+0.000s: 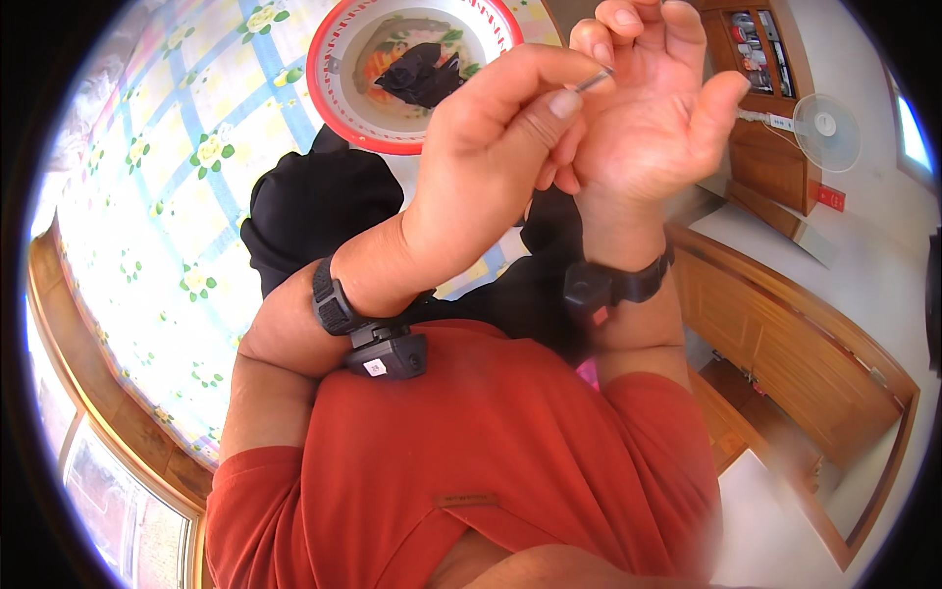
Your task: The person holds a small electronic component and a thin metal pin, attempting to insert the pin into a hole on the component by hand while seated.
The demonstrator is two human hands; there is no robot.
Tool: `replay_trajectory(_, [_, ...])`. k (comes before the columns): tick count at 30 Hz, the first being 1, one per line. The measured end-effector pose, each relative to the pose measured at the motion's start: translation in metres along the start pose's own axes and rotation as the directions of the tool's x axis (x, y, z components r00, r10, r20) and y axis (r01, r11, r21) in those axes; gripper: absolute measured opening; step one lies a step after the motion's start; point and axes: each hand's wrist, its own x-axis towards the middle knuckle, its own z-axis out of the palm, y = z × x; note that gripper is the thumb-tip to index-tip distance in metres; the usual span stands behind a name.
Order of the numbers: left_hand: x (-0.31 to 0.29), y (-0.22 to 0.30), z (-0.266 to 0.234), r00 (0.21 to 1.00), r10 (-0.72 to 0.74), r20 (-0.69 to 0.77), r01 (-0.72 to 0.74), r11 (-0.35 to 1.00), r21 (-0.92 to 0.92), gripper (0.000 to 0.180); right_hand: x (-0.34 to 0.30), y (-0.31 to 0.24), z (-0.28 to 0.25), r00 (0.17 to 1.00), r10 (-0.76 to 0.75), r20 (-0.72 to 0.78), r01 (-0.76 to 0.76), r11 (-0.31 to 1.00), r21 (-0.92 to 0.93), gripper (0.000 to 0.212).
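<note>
The left hand (481, 152) reached across the body, its thumb and index finger pinching a thin grey sliver (593, 81); its remaining fingers, partly hidden, were curled toward the opposite palm. The right hand (653, 133) was held palm up, its thumb spread away from 3 or more loosely bent fingers; whether any of these touched the sliver could not be told. The sliver was at the upper centre of the view, between the 2 hands and to the right of the red-rimmed basin (315, 79). The step in hand was judged to be fine handling of the sliver, the left hand gripping and the right seeming to support. The next move appeared to call for a steady pinch and small wrist motion, since little of the sliver projected past the thumb.

Edges and room: the basin, with a crumpled black item (422, 77) inside, had its right rim overlapped in view by the left hand; the height between them could not be judged. A black-clad knee (324, 211) bounded the space beside the left forearm. The broadest room seemed to extend leftward, over the patterned cloth (147, 211). The wooden cabinet (805, 344) and fan (826, 128) stood well apart, to the right.
</note>
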Motion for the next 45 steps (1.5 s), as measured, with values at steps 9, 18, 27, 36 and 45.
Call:
replay_trajectory(9, [-0.002,-0.003,-0.002,1.000,0.007,0.028,-0.011,0.990,0.142,0.020,0.000,-0.002,0.007,0.999,0.007,-0.044,-0.007,1.000,-0.006,0.050])
replay_trajectory(18, [0.001,0.006,0.001,0.985,-0.171,0.021,0.170,0.984,0.058,0.021,-0.001,-0.003,0.006,0.998,-0.054,0.021,0.057,0.989,-0.140,0.052])
replay_trajectory(27, [0.005,0.004,0.001,0.975,-0.221,0.027,0.221,0.975,-0.018,0.019,0.000,0.000,0.002,0.995,-0.070,0.067,0.077,0.991,-0.109,0.052])
replay_trajectory(36, [0.005,0.004,0.002,0.971,-0.234,0.044,0.236,0.971,-0.046,0.019,-0.004,-0.003,0.005,0.997,-0.080,0.024,0.082,0.981,-0.177,0.050])
replay_trajectory(45, [0.007,0.002,0.001,0.970,-0.245,-0.005,0.243,0.964,-0.113,0.020,-0.001,-0.004,-0.004,0.991,-0.119,0.063,0.130,0.966,-0.224,0.048])
